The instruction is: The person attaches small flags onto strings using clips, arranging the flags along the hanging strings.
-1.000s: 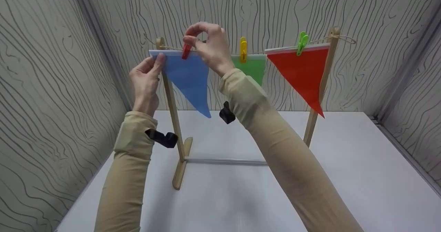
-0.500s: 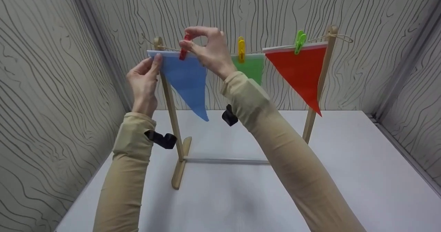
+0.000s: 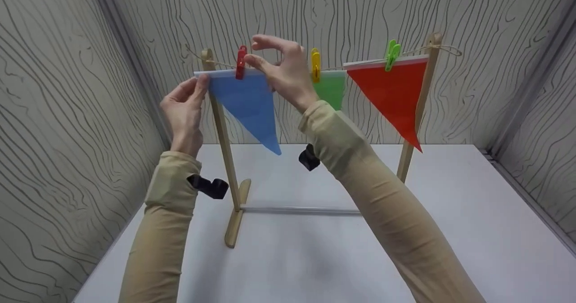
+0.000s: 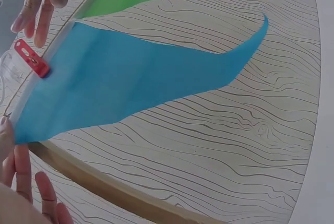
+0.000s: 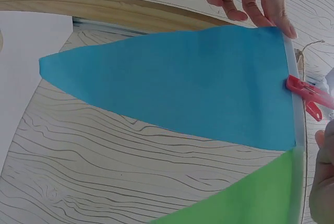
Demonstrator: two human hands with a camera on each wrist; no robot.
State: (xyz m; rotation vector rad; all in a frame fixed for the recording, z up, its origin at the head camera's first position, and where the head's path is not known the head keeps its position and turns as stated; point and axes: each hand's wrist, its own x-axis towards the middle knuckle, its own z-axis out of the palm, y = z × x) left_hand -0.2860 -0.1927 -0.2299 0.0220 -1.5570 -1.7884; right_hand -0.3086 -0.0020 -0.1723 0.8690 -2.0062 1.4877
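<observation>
A blue triangular pennant (image 3: 247,105) hangs at the left end of a string, its top edge clipped by a red clothespin (image 3: 241,63). My left hand (image 3: 182,114) pinches the pennant's upper left corner between thumb and fingers. Just right of the clothespin is my right hand (image 3: 290,71), thumb and index finger spread apart and holding nothing. In the left wrist view, the right hand's fingers point down beside the clothespin (image 4: 32,59) without gripping it. From the right wrist view, the clothespin (image 5: 308,94) sits across the pennant's white top band.
A green pennant (image 3: 332,89) hangs from a yellow clothespin (image 3: 316,64), partly behind the right hand. Farther right, a light green clothespin (image 3: 392,55) holds a red pennant (image 3: 393,89). Wooden posts (image 3: 225,154) joined by a low rod (image 3: 297,210) stand on the white table (image 3: 450,231).
My right hand has let go of the red clothespin and moved slightly right, its fingers spreading. The clothespin stays on the blue pennant. My left hand, still pinching the corner, has dropped slightly.
</observation>
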